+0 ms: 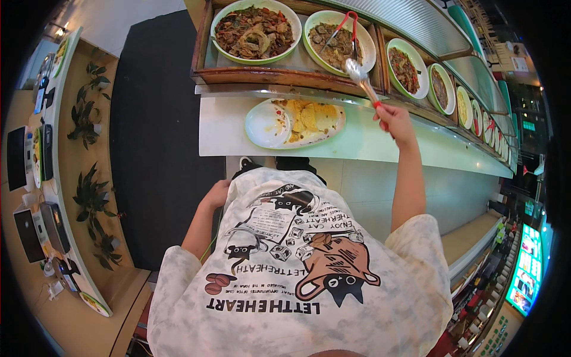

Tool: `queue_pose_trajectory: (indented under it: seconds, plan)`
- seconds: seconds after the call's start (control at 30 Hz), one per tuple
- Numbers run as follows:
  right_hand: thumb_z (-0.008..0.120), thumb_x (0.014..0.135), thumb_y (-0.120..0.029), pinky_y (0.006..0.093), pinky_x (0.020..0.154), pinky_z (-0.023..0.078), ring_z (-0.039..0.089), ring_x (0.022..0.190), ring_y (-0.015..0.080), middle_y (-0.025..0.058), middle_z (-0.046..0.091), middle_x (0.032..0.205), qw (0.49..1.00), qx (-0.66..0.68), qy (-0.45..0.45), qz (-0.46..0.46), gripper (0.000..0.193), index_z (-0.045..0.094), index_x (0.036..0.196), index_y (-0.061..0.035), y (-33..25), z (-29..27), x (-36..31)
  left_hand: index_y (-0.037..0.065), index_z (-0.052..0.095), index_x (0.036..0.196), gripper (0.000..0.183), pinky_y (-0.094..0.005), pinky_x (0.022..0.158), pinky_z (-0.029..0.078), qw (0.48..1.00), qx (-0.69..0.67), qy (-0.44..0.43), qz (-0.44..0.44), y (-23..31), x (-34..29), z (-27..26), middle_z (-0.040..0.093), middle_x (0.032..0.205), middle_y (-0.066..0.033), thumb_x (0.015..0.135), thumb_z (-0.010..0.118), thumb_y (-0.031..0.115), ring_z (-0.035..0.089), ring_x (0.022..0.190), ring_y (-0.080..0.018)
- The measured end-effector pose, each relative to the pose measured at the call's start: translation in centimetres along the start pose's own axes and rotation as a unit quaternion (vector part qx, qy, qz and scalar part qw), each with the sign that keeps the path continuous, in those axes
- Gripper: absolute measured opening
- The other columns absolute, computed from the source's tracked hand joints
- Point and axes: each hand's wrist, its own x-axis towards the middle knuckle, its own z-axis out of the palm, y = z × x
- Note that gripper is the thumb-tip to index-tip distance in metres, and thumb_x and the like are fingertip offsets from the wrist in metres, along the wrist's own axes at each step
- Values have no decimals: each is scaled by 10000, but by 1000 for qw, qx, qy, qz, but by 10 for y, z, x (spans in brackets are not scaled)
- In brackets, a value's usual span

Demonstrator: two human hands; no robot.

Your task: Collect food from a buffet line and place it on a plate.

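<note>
- One long wood-framed buffet counter (267, 76) runs across the top of the view and away to the right; its raised front rail presumably stops the dishes from sliding out.
- One white ledge (223, 128) lies along the near side, apparently there to rest plates within reach of the dishes.
- One oval plate (258, 132) sits on the ledge, just before the first two bowls; yellow food (308, 118) and scattered scraps lie mainly on its right part, a round white section on its left. The spot likely keeps the reach short.
- One green-rimmed bowl of dark cooked meat (256, 33) stands at the left end of the row.
- One smaller white bowl of brown stew (367, 53) stands beside it, within a divided bay.
- One metal serving utensil (364, 85), spoon or tongs unclear, has its head over that bowl's near edge; contact with the food cannot be confirmed.
- One pair of red-handled tongs (355, 28) leans in the same bowl, grips upward, probably for easy pickup.
- Right hand (395, 124): fingers closed around the utensil's red grip, at the end, keeping knuckles clear of the food.
- Left hand (218, 194): lowered beside the shirt; fingers partly hidden, grip cannot be determined.
</note>
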Motion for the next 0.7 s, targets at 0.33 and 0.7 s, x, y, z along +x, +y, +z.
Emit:
queue_pose_trajectory:
  seconds: [0.33, 0.7]
  plan:
    - [562, 801, -149, 190, 380, 314, 401, 421, 50, 32, 541, 567, 975, 14, -6, 221, 191, 608, 777, 35, 134, 67, -59, -17, 606, 777, 240, -293, 649, 449, 963, 154, 220, -8, -42, 76, -17, 618, 722, -111, 732, 467, 174, 585, 685, -186]
    - [635, 699, -270, 323, 597, 451, 596, 618, 227, 160, 601, 673, 962, -266, 29, 57, 310, 621, 892, -28, 68, 69, -103, 31, 504, 612, 144, -305, 337, 317, 973, -56, 184, -130, -140, 27, 30, 493, 545, -84, 705, 464, 133, 459, 411, -172]
